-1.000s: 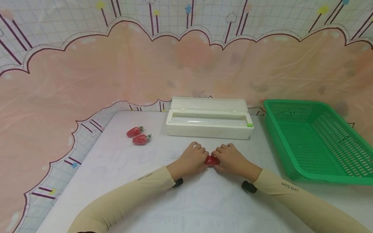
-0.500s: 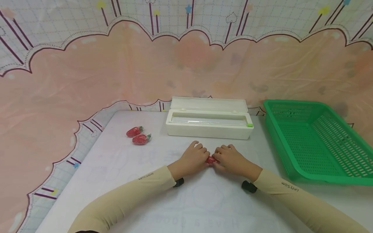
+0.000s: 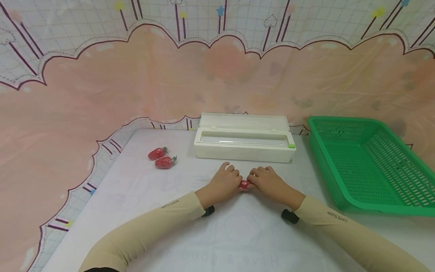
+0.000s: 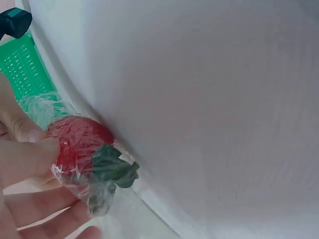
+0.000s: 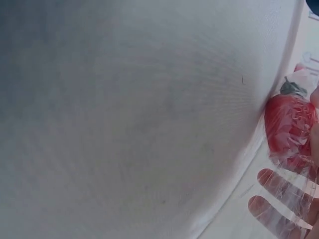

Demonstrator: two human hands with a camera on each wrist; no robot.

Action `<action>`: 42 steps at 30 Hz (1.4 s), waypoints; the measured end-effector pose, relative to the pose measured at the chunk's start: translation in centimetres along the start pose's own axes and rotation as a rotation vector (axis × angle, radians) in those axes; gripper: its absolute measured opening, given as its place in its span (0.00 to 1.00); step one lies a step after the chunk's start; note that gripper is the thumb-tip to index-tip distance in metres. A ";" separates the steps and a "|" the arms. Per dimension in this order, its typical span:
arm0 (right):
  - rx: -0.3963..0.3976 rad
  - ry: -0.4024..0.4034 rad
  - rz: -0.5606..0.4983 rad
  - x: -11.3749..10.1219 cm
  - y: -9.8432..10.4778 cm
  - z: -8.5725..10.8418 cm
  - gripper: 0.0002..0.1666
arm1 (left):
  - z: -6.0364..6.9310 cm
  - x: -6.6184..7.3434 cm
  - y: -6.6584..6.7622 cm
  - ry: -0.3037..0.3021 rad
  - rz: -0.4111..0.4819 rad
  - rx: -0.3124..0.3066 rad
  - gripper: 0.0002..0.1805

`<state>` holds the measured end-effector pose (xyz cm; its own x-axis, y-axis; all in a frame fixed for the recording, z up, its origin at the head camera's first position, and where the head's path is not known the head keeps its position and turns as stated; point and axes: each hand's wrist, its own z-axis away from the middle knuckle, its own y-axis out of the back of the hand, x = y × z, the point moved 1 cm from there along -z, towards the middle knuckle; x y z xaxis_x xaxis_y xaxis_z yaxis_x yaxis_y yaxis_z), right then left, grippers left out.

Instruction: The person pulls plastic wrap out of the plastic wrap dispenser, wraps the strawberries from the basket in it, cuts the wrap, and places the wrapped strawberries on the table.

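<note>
A red strawberry (image 3: pixel 244 184) with green leaves is held between my two hands over the middle of the white table. Crinkled cling film (image 4: pixel 45 107) wraps it and sticks out loosely past one end in the left wrist view. My left hand (image 3: pixel 223 184) pinches its leafy end between thumb and fingers. From the other side my right hand (image 3: pixel 271 186) grips the strawberry (image 5: pixel 289 127) and the bunched film (image 5: pixel 294 199), with some fingers spread behind the clear film. Two more strawberries, one behind (image 3: pixel 157 153) and one in front (image 3: pixel 165 162), lie at the left, shiny as if wrapped.
Behind my hands stands a white cling film dispenser (image 3: pixel 244 154) with its lid raised and a roll inside. A green plastic basket (image 3: pixel 321 162) sits at the right. A patterned cloth (image 3: pixel 217 83) hangs along the back.
Both hands have shifted slightly away from me with the strawberry and turned it a little between the fingers. The other strawberries, dispenser and basket stay where they were.
</note>
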<state>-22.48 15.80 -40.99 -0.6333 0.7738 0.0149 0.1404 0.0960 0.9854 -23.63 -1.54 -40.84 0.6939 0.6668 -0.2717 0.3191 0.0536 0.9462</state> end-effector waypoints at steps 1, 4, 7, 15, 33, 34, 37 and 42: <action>-0.011 -0.005 0.003 0.0 0.0 0.0 0.12 | 0.0 0.0 0.0 -0.003 -0.003 0.006 0.19; -0.017 -0.010 0.030 0.0 0.0 0.0 0.12 | 0.0 0.1 0.1 -0.009 0.000 0.007 0.18; 0.027 0.001 0.066 -0.1 0.0 -0.1 0.12 | 0.0 0.1 0.0 -0.001 0.009 -0.019 0.16; 0.085 0.060 0.155 -0.6 0.0 -0.7 0.24 | -0.3 -0.1 -0.2 0.050 0.048 -0.085 0.18; -0.003 0.038 0.084 -0.3 -0.4 -1.5 0.21 | -0.3 0.1 -0.4 0.109 0.087 -0.138 0.20; -0.006 0.034 0.085 -0.3 -0.5 -1.5 0.21 | -0.3 0.1 -0.4 0.112 0.089 -0.140 0.19; -0.003 0.031 0.100 -0.2 -0.7 -1.4 0.20 | -0.3 0.1 -0.4 0.113 0.081 -0.133 0.20; 0.011 0.044 0.117 -0.1 -0.8 -1.3 0.16 | -0.3 0.1 -0.3 0.106 0.046 -0.092 0.19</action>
<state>-23.49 14.80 -41.60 -0.6445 0.7522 0.1373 0.2236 0.0137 0.9746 -23.85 -1.23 -41.06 0.6330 0.7445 -0.2123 0.2243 0.0862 0.9707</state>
